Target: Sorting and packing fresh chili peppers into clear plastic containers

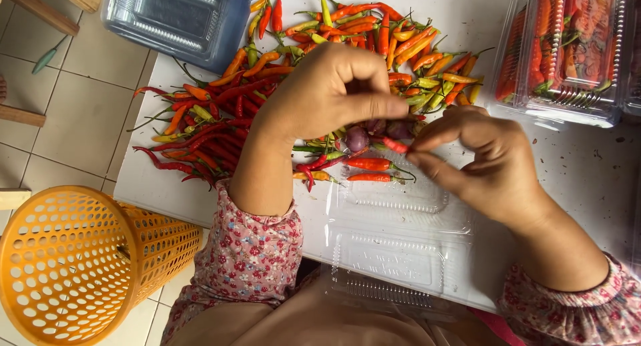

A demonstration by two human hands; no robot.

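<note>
A white worktop (587, 186) is sitting over a pale tiled floor (73, 119), and it's pretty much buried in chillies. A big loose pile of red, orange and green chillies (280, 72) is spreading across the far left part of the worktop, right up to its far edge. The left hand (330, 92) is hovering over the middle of that pile, fingers curled in tight with the thumb pressing against them; can't tell if there's actually anything pinched inside. The right hand (484, 159) is sitting just beside it, thumb and forefinger closing on the stem end of a small red chilli (395, 145) right at the near edge of the pile. An open clear plastic tray (394, 246) is lying at the near edge under both wrists. A filled clear box of chillies (567, 45) is sitting at the far right corner, and an empty clear box (177, 19) is hanging over the far left corner. An orange mesh basket (73, 266) is lying on the floor, off the near left corner.
</note>
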